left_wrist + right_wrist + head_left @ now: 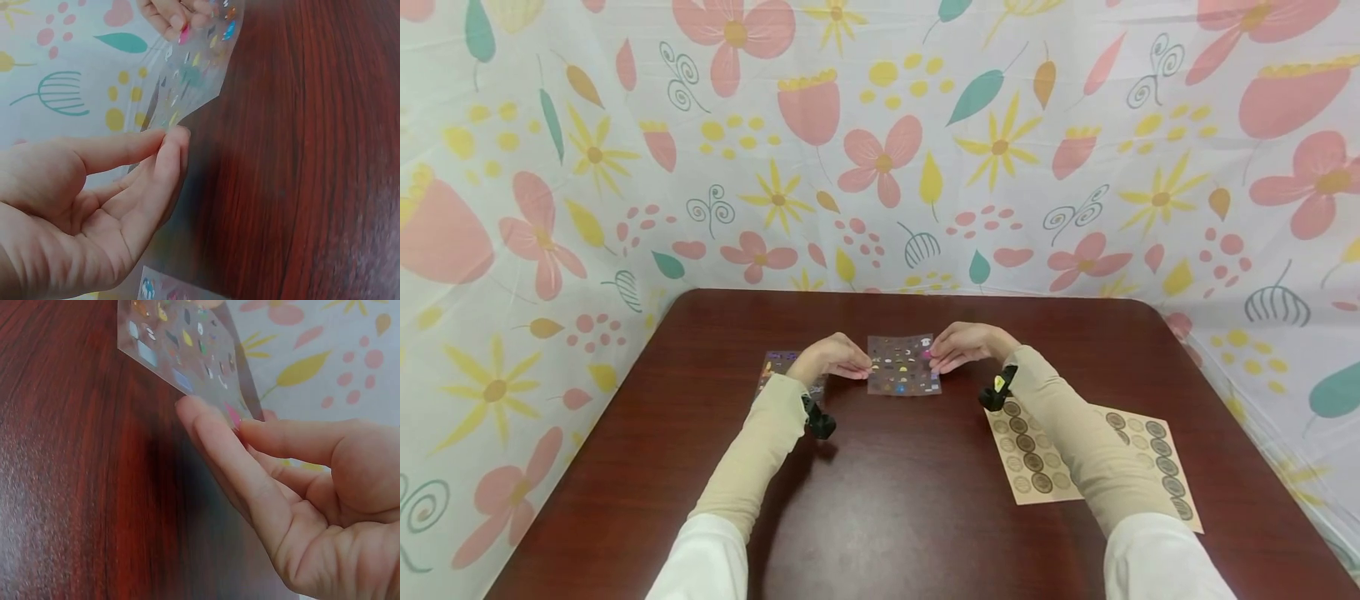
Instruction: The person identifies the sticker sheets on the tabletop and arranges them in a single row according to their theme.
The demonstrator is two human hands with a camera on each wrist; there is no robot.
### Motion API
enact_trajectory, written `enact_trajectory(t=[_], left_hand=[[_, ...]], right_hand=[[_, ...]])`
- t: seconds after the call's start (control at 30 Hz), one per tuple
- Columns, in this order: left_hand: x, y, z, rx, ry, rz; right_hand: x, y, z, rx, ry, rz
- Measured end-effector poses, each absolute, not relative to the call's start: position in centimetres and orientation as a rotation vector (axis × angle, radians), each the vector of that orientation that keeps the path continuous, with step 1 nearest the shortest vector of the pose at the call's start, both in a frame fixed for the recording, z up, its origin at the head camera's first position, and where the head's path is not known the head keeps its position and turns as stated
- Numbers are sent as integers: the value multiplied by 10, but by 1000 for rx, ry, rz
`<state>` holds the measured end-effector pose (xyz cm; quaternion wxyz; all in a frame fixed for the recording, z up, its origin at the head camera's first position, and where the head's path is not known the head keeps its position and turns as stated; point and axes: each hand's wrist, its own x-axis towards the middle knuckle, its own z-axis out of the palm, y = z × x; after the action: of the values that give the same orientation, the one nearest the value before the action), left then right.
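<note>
A clear sticker sheet (pixel 901 365) dotted with small colourful stickers is stretched between both hands over the far middle of the table. My left hand (pixel 838 357) pinches its left edge between thumb and fingertips. On the opposite edge, my right hand (pixel 966 343) pinches the sheet beside a pink sticker (pixel 232 415). The left wrist view shows the sheet (pixel 194 78) running away from the left thumb tip toward the other hand. In the right wrist view the sheet (pixel 181 347) stands tilted above the wood.
Another sticker sheet (pixel 772 364) lies on the table to the left, partly hidden under the left hand and wrist. At the right, beige sheets of round brown stickers (pixel 1157 467) lie under the right forearm. A flower-print cloth (pixel 880 167) hangs behind the dark wooden table (pixel 910 500).
</note>
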<state>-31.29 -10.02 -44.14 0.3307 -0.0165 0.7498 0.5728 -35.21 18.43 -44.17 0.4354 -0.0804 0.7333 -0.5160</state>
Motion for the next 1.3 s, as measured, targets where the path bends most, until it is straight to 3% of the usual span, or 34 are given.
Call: enact_trajectory(t=[1.3], left_hand=[[-311, -135, -434, -156, 2066, 1223]], right_hand=[[-344, 136, -443, -283, 1810, -1176]])
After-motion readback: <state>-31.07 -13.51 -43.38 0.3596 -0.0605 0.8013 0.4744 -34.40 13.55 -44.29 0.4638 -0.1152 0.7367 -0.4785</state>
